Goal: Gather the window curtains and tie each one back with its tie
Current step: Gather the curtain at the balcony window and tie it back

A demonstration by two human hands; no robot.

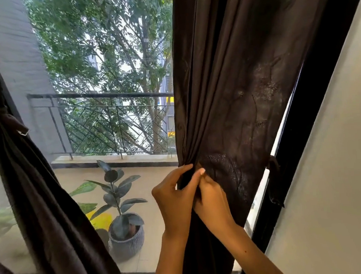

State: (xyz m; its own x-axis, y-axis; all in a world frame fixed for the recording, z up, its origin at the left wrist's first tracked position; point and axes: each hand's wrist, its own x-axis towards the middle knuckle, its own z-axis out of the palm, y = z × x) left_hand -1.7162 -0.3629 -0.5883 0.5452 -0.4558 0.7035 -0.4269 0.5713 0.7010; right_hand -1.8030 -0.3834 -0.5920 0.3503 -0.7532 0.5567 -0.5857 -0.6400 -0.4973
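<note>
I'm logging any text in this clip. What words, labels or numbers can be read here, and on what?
None can be read.
The small pale tag by the tie on the left curtain: nothing legible.
The yellow patches on the building behind the tree: too blurred to tell if they are signs.
The right curtain, held in both hands, and the plant pot: no text.

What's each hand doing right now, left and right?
Left hand: closed, pinching the inner edge of the right curtain.
Right hand: closed on the same curtain's gathered folds, just beside the left.
</note>
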